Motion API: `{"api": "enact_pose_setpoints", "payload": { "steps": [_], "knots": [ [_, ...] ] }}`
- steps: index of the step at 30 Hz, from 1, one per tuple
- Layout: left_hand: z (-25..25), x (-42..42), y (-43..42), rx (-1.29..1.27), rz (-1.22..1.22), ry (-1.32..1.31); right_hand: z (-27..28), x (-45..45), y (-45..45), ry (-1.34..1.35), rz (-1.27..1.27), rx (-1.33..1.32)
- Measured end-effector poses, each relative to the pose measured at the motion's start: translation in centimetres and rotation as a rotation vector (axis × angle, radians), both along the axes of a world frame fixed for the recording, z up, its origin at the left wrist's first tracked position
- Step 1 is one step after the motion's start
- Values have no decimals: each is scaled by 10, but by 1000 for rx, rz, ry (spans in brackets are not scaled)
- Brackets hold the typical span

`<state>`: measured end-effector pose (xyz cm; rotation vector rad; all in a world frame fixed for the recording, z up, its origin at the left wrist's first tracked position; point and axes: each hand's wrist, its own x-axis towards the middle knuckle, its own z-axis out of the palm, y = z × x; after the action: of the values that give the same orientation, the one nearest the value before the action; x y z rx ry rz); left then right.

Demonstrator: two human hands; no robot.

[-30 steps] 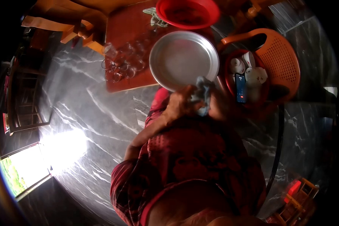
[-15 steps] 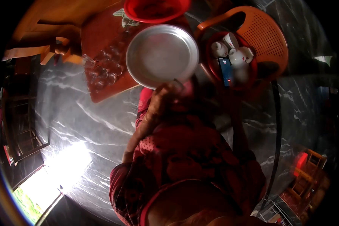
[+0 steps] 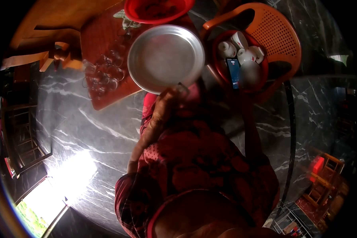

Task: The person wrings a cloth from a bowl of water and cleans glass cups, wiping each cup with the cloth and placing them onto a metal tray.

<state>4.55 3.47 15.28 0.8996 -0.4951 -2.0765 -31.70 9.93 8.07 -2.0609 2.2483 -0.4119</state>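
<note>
My left hand (image 3: pixel 166 104) pinches what looks like a glass (image 3: pixel 182 91), just beside the metal pan (image 3: pixel 164 59). It's likely light, slick, brittle; best held round its wall. My shadowed right grip I cannot tell.

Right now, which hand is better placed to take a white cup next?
Right, I'd judge: the right arm reaches toward the white cups, while the left hand is by the metal pan.
</note>
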Motion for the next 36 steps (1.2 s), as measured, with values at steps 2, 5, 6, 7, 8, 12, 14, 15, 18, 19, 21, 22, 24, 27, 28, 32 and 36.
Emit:
{"api": "enact_pose_setpoints", "payload": {
  "steps": [2,5,6,7,8,12,14,15,18,19,21,22,24,27,28,32,36],
  "knots": [
    [3,-2,0,2,-5,-6,0,0,0,-17,-71,99],
    [4,-1,0,20,37,46,-5,-5,-1,16,-83,133],
    [-1,3,-1,83,21,157,-4,-5,1,-40,-75,96],
    [-5,5,-2,146,5,268,-2,-5,4,-97,-68,59],
    [-6,5,-2,147,6,267,19,7,2,-97,-67,60],
    [-2,-2,-4,306,135,383,71,61,0,-333,70,108],
    [4,-6,-4,318,155,403,86,87,0,-411,65,85],
    [8,-7,-4,308,158,382,94,99,-2,-587,56,42],
    [0,2,-4,200,91,368,120,128,-9,-858,117,-49],
    [-3,6,-5,104,12,378,128,137,-13,-875,267,-145],
    [9,-2,-5,73,58,398,154,153,-29,-769,669,-372],
    [14,-4,-5,47,95,421,174,159,-33,-613,753,-328],
    [9,0,-5,90,109,405,165,179,-36,-448,742,-383],
    [31,-3,0,144,123,442,143,192,-51,-442,746,-373],
    [27,-2,-1,141,128,441,131,192,-54,-443,751,-375],
    [25,1,-6,35,54,362,114,187,-59,-658,769,-287],
    [37,-5,-3,-46,-34,256,110,179,-53,-835,755,-236]
  ]
}}
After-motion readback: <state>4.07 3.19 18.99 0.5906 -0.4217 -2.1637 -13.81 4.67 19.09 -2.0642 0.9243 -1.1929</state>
